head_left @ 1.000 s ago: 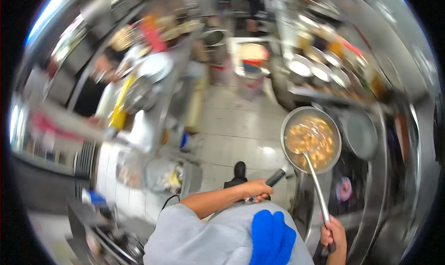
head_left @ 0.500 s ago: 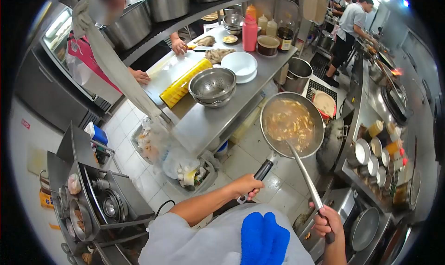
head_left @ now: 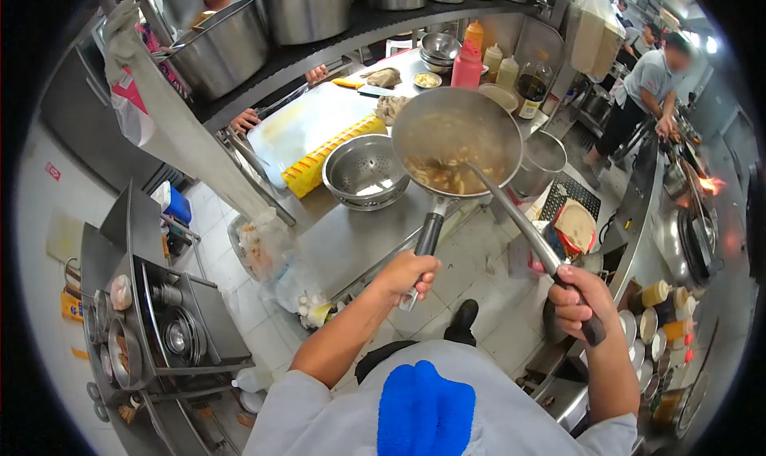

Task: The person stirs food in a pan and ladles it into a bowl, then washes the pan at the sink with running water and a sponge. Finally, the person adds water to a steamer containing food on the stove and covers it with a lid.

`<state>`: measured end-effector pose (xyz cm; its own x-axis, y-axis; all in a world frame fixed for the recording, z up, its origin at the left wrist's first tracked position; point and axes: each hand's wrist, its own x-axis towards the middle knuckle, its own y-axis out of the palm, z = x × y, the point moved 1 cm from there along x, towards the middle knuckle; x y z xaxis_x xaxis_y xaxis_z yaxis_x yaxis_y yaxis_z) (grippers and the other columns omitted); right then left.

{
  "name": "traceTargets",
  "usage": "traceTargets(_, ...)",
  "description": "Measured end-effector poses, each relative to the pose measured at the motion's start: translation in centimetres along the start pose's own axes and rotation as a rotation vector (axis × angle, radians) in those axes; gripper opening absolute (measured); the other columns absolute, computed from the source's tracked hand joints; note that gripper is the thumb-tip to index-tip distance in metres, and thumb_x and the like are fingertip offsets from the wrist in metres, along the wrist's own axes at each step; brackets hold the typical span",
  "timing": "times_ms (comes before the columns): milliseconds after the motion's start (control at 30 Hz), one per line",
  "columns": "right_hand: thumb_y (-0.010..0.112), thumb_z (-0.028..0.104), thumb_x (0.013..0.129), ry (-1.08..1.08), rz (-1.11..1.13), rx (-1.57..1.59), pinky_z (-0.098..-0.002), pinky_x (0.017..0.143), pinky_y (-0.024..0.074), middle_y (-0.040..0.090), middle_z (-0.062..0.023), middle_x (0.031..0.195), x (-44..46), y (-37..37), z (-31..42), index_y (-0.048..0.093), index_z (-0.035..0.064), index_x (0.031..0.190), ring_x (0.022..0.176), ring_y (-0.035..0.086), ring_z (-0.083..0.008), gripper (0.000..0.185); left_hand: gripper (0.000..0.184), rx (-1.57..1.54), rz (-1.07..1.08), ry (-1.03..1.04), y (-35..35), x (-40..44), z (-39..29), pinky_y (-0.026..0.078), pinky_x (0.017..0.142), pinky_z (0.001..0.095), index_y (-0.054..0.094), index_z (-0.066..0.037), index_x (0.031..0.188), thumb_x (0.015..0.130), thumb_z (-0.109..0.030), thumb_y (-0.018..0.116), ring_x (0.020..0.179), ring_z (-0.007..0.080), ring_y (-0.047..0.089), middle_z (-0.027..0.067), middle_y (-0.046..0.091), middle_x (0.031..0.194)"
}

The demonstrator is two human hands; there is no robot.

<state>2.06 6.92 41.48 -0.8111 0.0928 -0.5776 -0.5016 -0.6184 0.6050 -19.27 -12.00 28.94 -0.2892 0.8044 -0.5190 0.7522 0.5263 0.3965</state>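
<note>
My left hand (head_left: 408,277) is closed around the black handle of a wok (head_left: 459,114), held up in the air and tilted. Brown saucy food with pale pieces (head_left: 451,173) lies toward the wok's near side. In my right hand (head_left: 584,296) is the dark grip of a long metal ladle (head_left: 523,221), whose head is hidden in the food. Behind the wok's left rim, a perforated steel colander (head_left: 363,165) sits on the steel table (head_left: 343,232).
Beyond the colander are a yellow box (head_left: 329,157), a white cutting board (head_left: 291,141) and squeeze bottles (head_left: 467,67). Another person's hand (head_left: 245,121) rests by the board. Overhead stands a shelf of steel pots (head_left: 307,13). At right, a co-worker (head_left: 650,85) stands near a flame (head_left: 710,185).
The wok and ladle have moved forward and left, from above the floor to the steel table's edge. The wok now tilts, and the food has gathered at its near side.
</note>
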Motion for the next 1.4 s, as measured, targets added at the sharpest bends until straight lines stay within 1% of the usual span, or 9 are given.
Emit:
traceTargets(133, 0.042, 0.022, 0.093, 0.055, 0.041, -0.114, -0.0228, 0.030, 0.0321, 0.041, 0.0041, 0.054, 3.4, -1.2, 6.2, 0.047, 0.0067, 0.119, 0.032, 0.033, -0.0036, 0.031, 0.029, -0.071, -0.064, 0.076, 0.6, 2.7, -2.2, 0.035, 0.036, 0.0239, 0.041, -0.012, 0.056, 0.080, -0.019, 0.056, 0.037, 0.0071, 0.039, -0.0023, 0.040, 0.047)
traceTargets(367, 0.043, 0.023, 0.093, 0.171, 0.215, -0.277, -0.0228, 0.031, 0.0329, 0.039, 0.0044, 0.056, 9.2, -3.8, 17.0, 0.046, 0.0068, 0.121, 0.034, 0.033, -0.0034, 0.032, 0.024, -0.237, -0.329, 0.194, 2.7, 8.0, -5.1, 0.035, 0.035, 0.0237, 0.043, -0.012, 0.061, 0.080, -0.017, 0.055, 0.038, 0.0060, 0.040, -0.0032, 0.041, 0.049)
traceTargets(567, 0.042, 0.022, 0.094, 0.252, 0.268, -0.347, -0.0220, 0.031, 0.0307, 0.037, 0.0051, 0.055, 12.7, -4.0, 22.5, 0.050, 0.0057, 0.117, 0.035, 0.032, -0.0028, 0.030, 0.018, -0.270, -0.547, 0.224, 3.2, 10.6, -7.5, 0.035, 0.034, 0.0244, 0.042, -0.010, 0.065, 0.077, -0.015, 0.055, 0.038, 0.0061, 0.040, -0.0025, 0.043, 0.050)
traceTargets(700, 0.040, 0.021, 0.095, 0.273, 0.290, -0.336, -0.0217, 0.030, 0.0288, 0.036, 0.0047, 0.054, 14.0, -4.3, 24.0, 0.049, 0.0044, 0.118, 0.033, 0.030, -0.0028, 0.030, 0.018, -0.224, -0.637, 0.140, 2.3, 11.1, -8.3, 0.035, 0.034, 0.0252, 0.042, -0.010, 0.065, 0.077, -0.013, 0.056, 0.038, 0.0068, 0.040, -0.0021, 0.043, 0.051)
traceTargets(767, 0.040, 0.021, 0.095, 0.284, 0.296, -0.344, -0.0216, 0.030, 0.0279, 0.035, 0.0047, 0.054, 14.2, -4.5, 24.4, 0.049, 0.0040, 0.118, 0.032, 0.029, -0.0027, 0.030, 0.018, -0.256, -0.620, 0.255, 1.3, 11.8, -7.9, 0.035, 0.034, 0.0256, 0.042, -0.010, 0.066, 0.076, -0.013, 0.056, 0.038, 0.0079, 0.040, -0.0010, 0.044, 0.051)
traceTargets(867, 0.040, 0.022, 0.095, 0.276, 0.289, -0.374, -0.0214, 0.029, 0.0266, 0.035, 0.0045, 0.053, 14.0, -4.7, 24.8, 0.048, 0.0030, 0.118, 0.031, 0.029, -0.0028, 0.031, 0.019, -0.214, -0.632, 0.192, 1.1, 11.2, -8.6, 0.035, 0.034, 0.0261, 0.042, -0.009, 0.065, 0.076, -0.013, 0.056, 0.037, 0.0088, 0.040, -0.0001, 0.043, 0.049)
traceTargets(1100, 0.043, 0.020, 0.093, 0.247, 0.287, -0.380, -0.0214, 0.027, 0.0267, 0.034, 0.0031, 0.052, 13.3, -5.9, 24.6, 0.047, 0.0011, 0.118, 0.031, 0.031, -0.0032, 0.032, 0.021, -0.191, -0.628, 0.218, -0.5, 11.6, -8.0, 0.035, 0.034, 0.0262, 0.041, -0.009, 0.062, 0.076, -0.014, 0.057, 0.036, 0.0089, 0.039, -0.0002, 0.042, 0.048)
traceTargets(1200, 0.043, 0.020, 0.093, 0.220, 0.252, -0.417, -0.0219, 0.027, 0.0276, 0.035, 0.0031, 0.052, 12.9, -6.3, 24.6, 0.047, 0.0014, 0.119, 0.031, 0.032, -0.0033, 0.032, 0.025, -0.158, -0.637, 0.205, -0.6, 11.7, -8.2, 0.031, 0.032, 0.0259, 0.041, -0.011, 0.058, 0.075, -0.020, 0.057, 0.034, 0.0115, 0.040, 0.0014, 0.040, 0.044)
traceTargets(1400, 0.044, 0.021, 0.093, 0.206, 0.198, -0.425, -0.0222, 0.027, 0.0284, 0.035, 0.0032, 0.053, 11.8, -6.9, 24.6, 0.046, 0.0017, 0.119, 0.031, 0.033, -0.0035, 0.033, 0.020, -0.224, -0.621, 0.251, -2.0, 12.3, -7.6, 0.034, 0.034, 0.0262, 0.042, -0.009, 0.064, 0.077, -0.013, 0.057, 0.037, 0.0101, 0.040, 0.0001, 0.042, 0.050)
